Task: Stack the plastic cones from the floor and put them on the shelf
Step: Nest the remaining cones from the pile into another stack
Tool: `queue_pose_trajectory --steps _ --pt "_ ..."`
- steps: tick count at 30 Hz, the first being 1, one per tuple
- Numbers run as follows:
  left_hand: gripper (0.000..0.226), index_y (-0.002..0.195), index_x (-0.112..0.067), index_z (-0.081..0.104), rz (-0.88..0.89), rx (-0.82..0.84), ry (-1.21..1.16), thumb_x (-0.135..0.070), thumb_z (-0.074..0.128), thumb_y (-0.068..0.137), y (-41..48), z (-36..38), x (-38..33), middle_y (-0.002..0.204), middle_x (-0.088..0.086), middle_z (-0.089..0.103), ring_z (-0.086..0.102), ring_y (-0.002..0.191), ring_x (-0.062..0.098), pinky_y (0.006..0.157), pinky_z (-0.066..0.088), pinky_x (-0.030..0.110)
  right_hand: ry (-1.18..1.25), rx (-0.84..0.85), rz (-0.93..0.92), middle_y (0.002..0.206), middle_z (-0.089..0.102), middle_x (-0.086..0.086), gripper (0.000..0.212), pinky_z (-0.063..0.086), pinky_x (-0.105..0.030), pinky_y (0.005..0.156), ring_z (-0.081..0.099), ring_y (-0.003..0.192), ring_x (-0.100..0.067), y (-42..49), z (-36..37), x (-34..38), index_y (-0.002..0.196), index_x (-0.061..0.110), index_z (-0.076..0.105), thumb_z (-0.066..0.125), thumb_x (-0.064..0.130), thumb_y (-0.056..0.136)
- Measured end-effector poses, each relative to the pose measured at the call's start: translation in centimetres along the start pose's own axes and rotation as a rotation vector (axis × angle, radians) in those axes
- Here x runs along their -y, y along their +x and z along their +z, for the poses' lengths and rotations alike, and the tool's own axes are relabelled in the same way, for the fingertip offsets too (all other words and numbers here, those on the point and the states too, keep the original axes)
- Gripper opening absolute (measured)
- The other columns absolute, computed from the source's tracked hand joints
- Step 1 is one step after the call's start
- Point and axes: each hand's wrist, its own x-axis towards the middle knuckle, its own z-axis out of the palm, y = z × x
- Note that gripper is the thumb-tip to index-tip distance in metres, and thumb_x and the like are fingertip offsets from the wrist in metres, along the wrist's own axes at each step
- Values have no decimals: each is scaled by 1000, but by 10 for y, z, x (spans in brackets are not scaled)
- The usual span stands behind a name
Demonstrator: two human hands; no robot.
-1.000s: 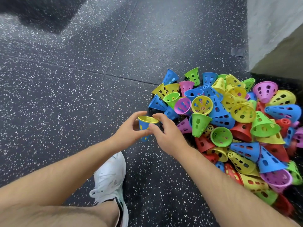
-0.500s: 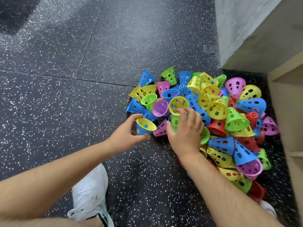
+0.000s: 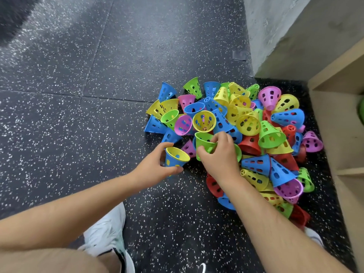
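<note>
**A:** What has the left hand (image 3: 155, 166) got?

**B:** A blue-and-yellow stack (image 3: 175, 158), a yellow cone nested in a blue one, mouth up. The fingers (image 3: 163, 147) are curled round the blue wall, index over the far rim, thumb underneath on the near side. I can't tell whether it is lifted clear of the floor (image 3: 78, 134).

**A:** And the right hand (image 3: 220, 154)?

**B:** Its fingers (image 3: 222, 135) are pinching a green cone (image 3: 204, 143) by the rim, thumb on the near side and the others hooked over the far lip. That cone is just right of the left fingers, close to the stack but apart from it, with a purple cone showing in the gap.

**A:** Where's everything else?

**B:** The pile of cones (image 3: 256, 134) spreads beyond the right fingers and off to their right. The green cone sits at the pile's near-left edge.

**A:** Any room to move?

**B:** Plenty to the left of the left fingers and beyond them, where there is only speckled black floor with a seam running across. The right is hemmed in. The pile runs up to the foot of the wooden shelf (image 3: 338, 115), well right of the right fingers, and the grey wall (image 3: 275, 36) has its corner beyond the pile's far edge. On the near side, a white shoe (image 3: 106, 237) sits under the left forearm.
</note>
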Motion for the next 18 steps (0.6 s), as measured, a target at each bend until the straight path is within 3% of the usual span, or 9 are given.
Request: queue_pose_trajectory --steps 2,5,7,10,13,16,18 --pt "86 139 -38 44 -20 -14 -4 -46 90 67 -6 -3 1 114 -11 69 64 76 5 61 48 20 74 1 2 98 49 3 30 33 -18 70 43 81 -12 -5 -3 1 93 17 47 71 30 80" --pt "81 139 -39 45 -25 -33 28 -38 92 74 -12 -4 1 112 -11 69 64 76 5 62 49 21 172 -37 -51 100 56 3 28 33 -5 73 43 84 -8 -13 -2 5 95 18 49 72 28 84" --pt "81 140 -36 45 -8 -52 51 -36 92 74 -18 -4 0 111 -12 70 63 82 3 70 53 21 203 15 -115 103 58 4 27 33 -8 77 48 93 -10 -20 1 10 99 19 50 71 29 85" --pt "88 142 -32 48 19 -40 35 -44 90 65 -27 -3 -5 113 -12 71 65 88 4 81 56 28 260 158 -181 110 59 6 29 44 -24 86 55 100 -13 -29 6 19 106 25 53 66 36 83" --pt "73 135 -35 52 68 -88 -2 -42 85 69 -35 3 -10 112 -11 73 67 93 10 84 57 33 266 285 -210 105 59 7 33 50 -37 88 58 97 -17 -36 4 29 110 27 54 61 35 79" --pt "71 135 -39 49 99 -182 -54 -30 86 75 -35 10 -14 118 -12 70 68 101 14 86 55 31 270 358 -226 105 58 12 32 49 -34 92 56 103 -13 -38 1 31 110 27 56 62 34 80" --pt "83 145 -37 42 88 -207 -68 -29 88 76 -35 13 -14 120 -12 68 67 91 7 83 54 27 274 411 -207 111 58 12 36 45 -24 94 52 110 -6 -38 -2 24 116 29 56 63 38 82"
